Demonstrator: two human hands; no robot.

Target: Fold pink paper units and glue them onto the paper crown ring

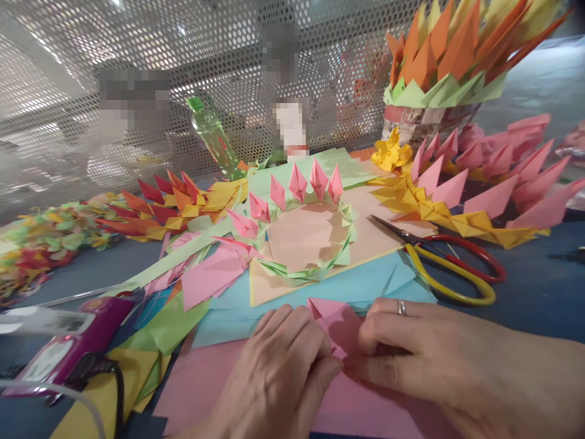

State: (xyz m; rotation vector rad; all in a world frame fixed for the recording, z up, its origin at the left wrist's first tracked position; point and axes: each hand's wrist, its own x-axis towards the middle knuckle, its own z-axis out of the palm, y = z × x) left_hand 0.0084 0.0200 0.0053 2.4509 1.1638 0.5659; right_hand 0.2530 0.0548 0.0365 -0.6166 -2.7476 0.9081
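A small pink sheet of folding paper (pixel 336 317), partly folded, lies between my hands at the front of the table. My left hand (pixel 292 353) is closed, with thumb and forefinger pinching its left edge. Opposite it, my right hand (pixel 406 347), a ring on one finger, pinches the right side. Under both hands is a larger pink sheet (pixel 205 372). Just beyond stands a ring of folded green paper (pixel 315 271), with several pointed pink paper petals (pixel 298 183) along its far side. It rests on peach and blue sheets.
Scissors (pixel 411 238) with red and yellow handles lie right of the ring. A purple glue gun (pixel 86 335) with a cord sits at left. Finished paper pieces, a green-capped bottle (pixel 212 134) and an orange paper-petal basket (pixel 434 103) stand behind, before a perforated screen (pixel 228 55).
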